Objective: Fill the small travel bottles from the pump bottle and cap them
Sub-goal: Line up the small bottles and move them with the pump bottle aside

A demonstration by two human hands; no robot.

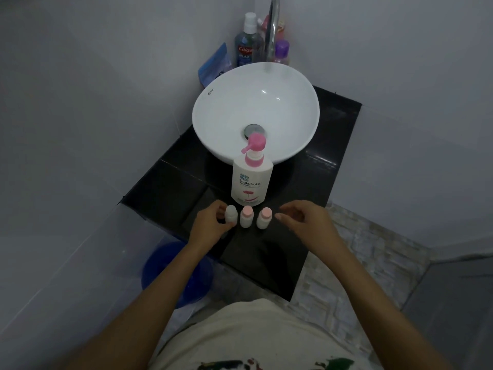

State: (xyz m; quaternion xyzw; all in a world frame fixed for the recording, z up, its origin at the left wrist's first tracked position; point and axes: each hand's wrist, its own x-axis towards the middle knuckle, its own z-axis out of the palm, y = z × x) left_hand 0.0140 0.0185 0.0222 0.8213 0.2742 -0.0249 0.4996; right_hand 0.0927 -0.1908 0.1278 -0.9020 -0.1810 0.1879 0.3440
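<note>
On a black tiled counter, a light, rigid travel bottle is gripped by the left hand; the right hand hangs slack, empty.

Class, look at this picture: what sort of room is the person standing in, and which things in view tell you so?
Most likely a home bathroom. A white basin sits on a black tiled counter under a tap, with a mouthwash bottle behind it and a pump bottle in front.

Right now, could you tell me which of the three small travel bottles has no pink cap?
The leftmost travel bottle, the one the left hand is holding. Its top is white, while the middle bottle and the right bottle both carry pink caps.
</note>
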